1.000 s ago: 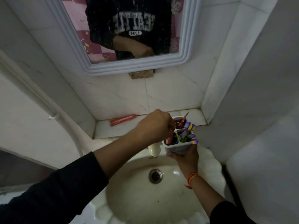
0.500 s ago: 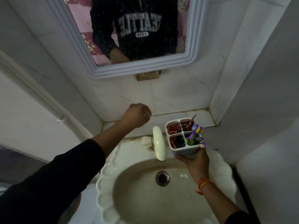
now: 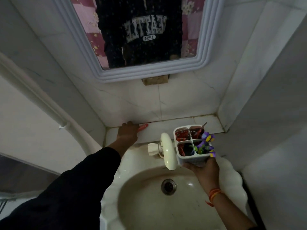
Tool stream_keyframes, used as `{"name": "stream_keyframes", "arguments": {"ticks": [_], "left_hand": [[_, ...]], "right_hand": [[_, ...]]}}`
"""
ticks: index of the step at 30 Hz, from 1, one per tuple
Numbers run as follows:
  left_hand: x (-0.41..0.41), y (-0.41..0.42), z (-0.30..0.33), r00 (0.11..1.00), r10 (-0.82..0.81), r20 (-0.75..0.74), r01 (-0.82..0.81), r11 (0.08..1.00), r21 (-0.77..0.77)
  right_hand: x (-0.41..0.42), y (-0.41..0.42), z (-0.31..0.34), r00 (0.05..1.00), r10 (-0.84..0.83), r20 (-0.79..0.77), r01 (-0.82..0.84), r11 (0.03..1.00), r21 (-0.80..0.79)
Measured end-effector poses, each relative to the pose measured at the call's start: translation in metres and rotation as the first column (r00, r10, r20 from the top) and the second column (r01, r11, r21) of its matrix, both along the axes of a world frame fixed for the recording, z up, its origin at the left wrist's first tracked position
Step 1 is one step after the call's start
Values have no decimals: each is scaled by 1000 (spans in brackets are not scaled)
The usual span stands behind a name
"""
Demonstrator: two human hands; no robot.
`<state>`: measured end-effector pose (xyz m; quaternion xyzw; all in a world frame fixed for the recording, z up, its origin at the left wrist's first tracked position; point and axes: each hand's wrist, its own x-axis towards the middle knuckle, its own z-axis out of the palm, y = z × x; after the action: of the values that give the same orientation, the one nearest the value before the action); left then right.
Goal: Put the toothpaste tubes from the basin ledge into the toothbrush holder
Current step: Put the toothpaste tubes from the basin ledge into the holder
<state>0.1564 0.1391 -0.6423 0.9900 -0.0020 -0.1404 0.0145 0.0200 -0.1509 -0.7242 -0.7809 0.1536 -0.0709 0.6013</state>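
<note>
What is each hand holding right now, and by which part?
The right hand holds the toothbrush holder from beneath, by its base. The left hand lies over the red toothpaste tube on the ledge; its grip cannot be told.

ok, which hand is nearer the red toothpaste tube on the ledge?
Left. The left hand is on the toothpaste tube, covering most of it. The right hand is off to the right, holding the holder over the basin.
</note>
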Motion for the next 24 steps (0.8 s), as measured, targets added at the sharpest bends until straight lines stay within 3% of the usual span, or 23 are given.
{"name": "stream_keyframes", "arguments": {"ticks": [4,7,12,15,19,24], "left_hand": [[-2,-9,13,993,106,55,-96,980,-173],[-8,-22,37,970,190,151,-117,912,-392],[-31,-52,96,881,224,416,106,764,-636],[-47,-73,135,874,176,453,177,753,-633],[-67,-103,166,917,-60,395,287,788,-545],[-74,-131,160,933,-282,224,354,833,-424]], "right_hand": [[2,-1,1,1000,7,-7,-7,1000,17],[2,-2,1,1000,11,1,-11,1000,23],[2,-3,1,999,-9,-32,11,998,56],[1,-4,6,999,29,-38,-27,998,59],[1,0,12,1000,-8,0,8,993,116],[-5,-2,19,999,10,32,-13,996,88]]}}
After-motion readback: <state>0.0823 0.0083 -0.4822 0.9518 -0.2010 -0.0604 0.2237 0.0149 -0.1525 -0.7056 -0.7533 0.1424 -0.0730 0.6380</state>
